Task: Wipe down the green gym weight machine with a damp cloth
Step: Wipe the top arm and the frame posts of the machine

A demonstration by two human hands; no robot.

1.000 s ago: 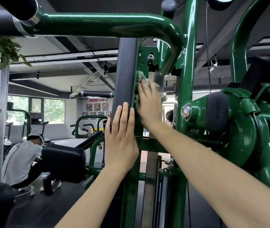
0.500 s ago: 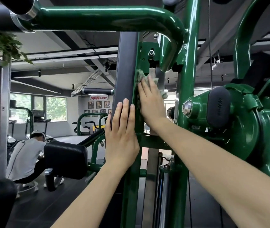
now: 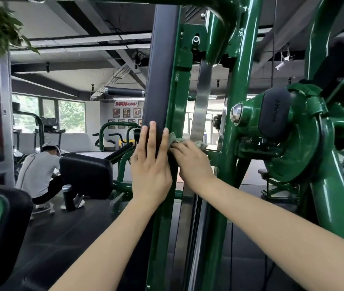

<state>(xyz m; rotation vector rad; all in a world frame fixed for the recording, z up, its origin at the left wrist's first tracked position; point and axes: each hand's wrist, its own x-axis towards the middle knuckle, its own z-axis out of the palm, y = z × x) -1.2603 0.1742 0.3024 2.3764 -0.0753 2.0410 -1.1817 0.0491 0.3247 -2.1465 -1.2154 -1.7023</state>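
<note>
The green weight machine fills the view, and its upright green post (image 3: 176,97) runs down the centre beside a dark padded strip (image 3: 158,76). My left hand (image 3: 150,164) lies flat on that strip with straight fingers. Just to its right, my right hand (image 3: 192,162) presses a pale green cloth (image 3: 177,139) against the green post. Only the cloth's crumpled top edge shows past my fingers. A steel bar (image 3: 202,97) runs behind the post.
A green pivot hub with a black rubber cap (image 3: 273,114) juts out at the right. A black pad (image 3: 86,175) sits lower left. A person in a white shirt (image 3: 38,173) crouches on the dark floor beyond it.
My right hand has slid the cloth down the green post, from well above my left hand's fingertips to level with them. My left hand stays flat on the dark strip.
</note>
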